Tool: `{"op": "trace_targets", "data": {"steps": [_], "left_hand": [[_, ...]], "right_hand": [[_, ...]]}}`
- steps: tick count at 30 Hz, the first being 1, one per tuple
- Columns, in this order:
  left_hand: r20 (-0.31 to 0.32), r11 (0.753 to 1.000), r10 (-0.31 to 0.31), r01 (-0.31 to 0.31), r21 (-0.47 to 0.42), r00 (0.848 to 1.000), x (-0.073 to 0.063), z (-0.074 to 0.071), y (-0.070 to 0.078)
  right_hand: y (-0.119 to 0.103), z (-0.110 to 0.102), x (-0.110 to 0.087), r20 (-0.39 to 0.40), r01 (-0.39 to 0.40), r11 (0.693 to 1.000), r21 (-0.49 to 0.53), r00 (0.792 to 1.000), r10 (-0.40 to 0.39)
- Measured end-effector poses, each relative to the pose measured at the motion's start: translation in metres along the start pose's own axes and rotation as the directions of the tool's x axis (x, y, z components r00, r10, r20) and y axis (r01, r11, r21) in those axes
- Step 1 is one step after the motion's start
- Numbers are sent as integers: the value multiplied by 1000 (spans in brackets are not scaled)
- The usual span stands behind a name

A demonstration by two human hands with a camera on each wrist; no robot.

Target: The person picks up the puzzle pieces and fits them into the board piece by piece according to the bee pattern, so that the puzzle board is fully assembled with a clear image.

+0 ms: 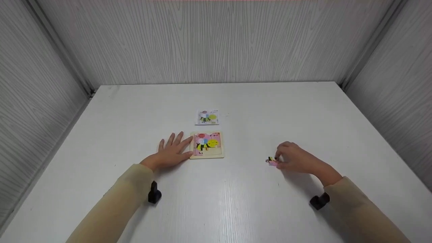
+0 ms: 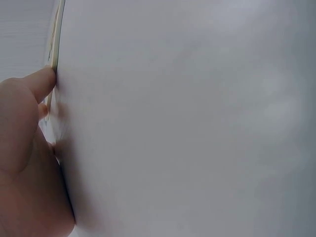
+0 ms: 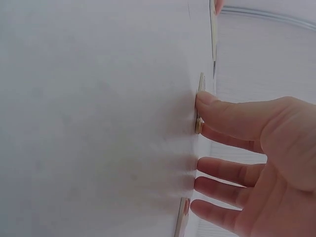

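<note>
A square wooden puzzle tray lies flat, partly filled with pieces of a bee picture on pink; a bare wood patch shows at its lower right. My left hand lies spread on the table, straight index finger and thumb touching the tray's left edge. Off to the right, my right hand pinches a pink, yellow and black puzzle piece at the table surface. In the right wrist view the thumb presses on this thin piece. Another flat piece lies by the little finger, hidden in the head view.
Behind the tray lies a square picture card with the same bee. The white table is bounded by grey wood-grain panels at the back and both sides. A black wrist device sits under each sleeve.
</note>
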State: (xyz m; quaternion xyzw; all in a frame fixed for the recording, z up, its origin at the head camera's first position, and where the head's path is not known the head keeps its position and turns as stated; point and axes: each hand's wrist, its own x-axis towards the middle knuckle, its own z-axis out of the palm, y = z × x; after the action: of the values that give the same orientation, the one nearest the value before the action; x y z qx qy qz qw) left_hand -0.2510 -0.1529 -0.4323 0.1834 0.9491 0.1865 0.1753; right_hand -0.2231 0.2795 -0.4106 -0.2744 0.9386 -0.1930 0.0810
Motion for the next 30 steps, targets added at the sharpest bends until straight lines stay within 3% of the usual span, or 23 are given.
{"op": "trace_targets", "data": {"steps": [12,30], "left_hand": [[-14,1000,4,-4,5,1000,1,1,1],[3,1000,-6,6,10,1000,0,0,0]], "right_hand": [[-3,-2,2,-1,24,998,49,1000,-24],[-15,-1,12,-41,84,996,29,996,-83]]}}
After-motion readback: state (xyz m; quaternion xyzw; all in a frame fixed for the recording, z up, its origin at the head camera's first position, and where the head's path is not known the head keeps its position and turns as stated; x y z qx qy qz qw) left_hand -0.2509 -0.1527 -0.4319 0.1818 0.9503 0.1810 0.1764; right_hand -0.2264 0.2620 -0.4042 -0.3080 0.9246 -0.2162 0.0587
